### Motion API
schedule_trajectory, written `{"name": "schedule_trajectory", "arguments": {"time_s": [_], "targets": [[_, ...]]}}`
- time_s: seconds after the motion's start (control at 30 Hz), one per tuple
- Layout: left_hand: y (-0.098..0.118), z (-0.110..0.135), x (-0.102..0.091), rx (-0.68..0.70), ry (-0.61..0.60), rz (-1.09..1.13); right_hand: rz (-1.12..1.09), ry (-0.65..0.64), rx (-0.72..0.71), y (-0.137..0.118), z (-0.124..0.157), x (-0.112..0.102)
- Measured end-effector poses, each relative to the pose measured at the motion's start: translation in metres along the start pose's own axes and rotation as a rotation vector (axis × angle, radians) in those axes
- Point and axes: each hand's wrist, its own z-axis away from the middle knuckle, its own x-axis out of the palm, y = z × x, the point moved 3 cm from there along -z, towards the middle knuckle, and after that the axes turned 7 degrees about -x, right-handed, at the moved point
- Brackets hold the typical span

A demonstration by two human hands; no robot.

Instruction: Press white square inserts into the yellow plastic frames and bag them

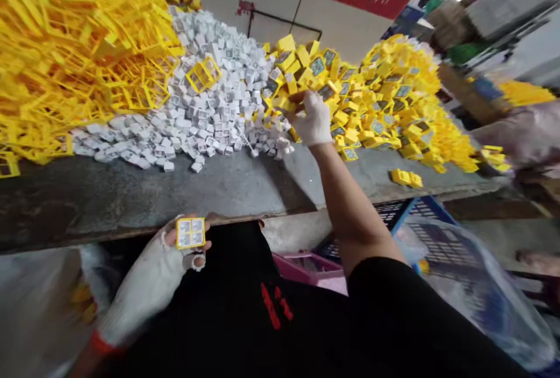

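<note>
Workbench [131, 203], right fingers [311, 104] in yellow cubes [306, 63], left fingers [168, 232] gripping yellow frame [191, 233]

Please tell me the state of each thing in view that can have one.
Small yellow square plastic frame, held, cells filled.
White-gloved left hand, gripping the frame.
Yellow plastic blocks, heaped on grey table.
White-gloved right hand, touching the blocks.
Small white cubes, heaped beside them.
Yellow lattice frames, piled high.

my right hand [311, 119] is stretched out ahead on a bare forearm [345, 203], fingers bunched downward; my left hand [151, 276] sits low by my body, fingers curled.
</note>
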Motion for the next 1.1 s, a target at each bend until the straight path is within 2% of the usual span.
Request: {"name": "schedule_trajectory", "arguments": {"time_s": [0.07, 0.17, 0.23, 0.3, 0.4, 0.5, 0.6, 0.67, 0.8, 0.93, 1.1], "targets": [[0.000, 0.000, 0.003, -0.054, -0.040, 0.068, -0.067, -0.063, -0.084, -0.041, 0.034, 0.005], [-0.004, -0.002, 0.005, -0.090, -0.136, 0.146, -0.160, -0.239, -0.241, -0.091, 0.081, 0.007], [-0.008, -0.003, 0.004, -0.093, -0.189, 0.168, -0.182, -0.301, -0.233, -0.104, 0.104, 0.002], [-0.012, -0.004, 0.003, -0.083, -0.223, 0.183, -0.190, -0.310, -0.165, -0.103, 0.115, -0.007], [-0.016, -0.004, 0.002, -0.057, -0.268, 0.182, -0.171, -0.319, 0.024, -0.095, 0.118, -0.019], [-0.019, -0.002, 0.003, -0.032, -0.291, 0.165, -0.072, -0.411, 0.135, -0.105, 0.109, -0.021], [-0.020, 0.001, 0.005, -0.003, -0.299, 0.144, 0.009, -0.495, 0.126, -0.126, 0.095, -0.017], [-0.021, 0.003, 0.005, -0.002, -0.282, 0.125, -0.031, -0.534, 0.064, -0.137, 0.085, -0.015], [-0.023, 0.006, 0.004, -0.021, -0.245, 0.123, -0.160, -0.562, -0.050, -0.137, 0.073, -0.012], [-0.026, 0.005, 0.003, 0.008, -0.266, 0.153, -0.107, -0.574, 0.031, -0.127, 0.072, -0.005], [-0.031, 0.003, 0.000, 0.026, -0.347, 0.198, -0.078, -0.547, 0.084, -0.128, 0.082, -0.002]]}}
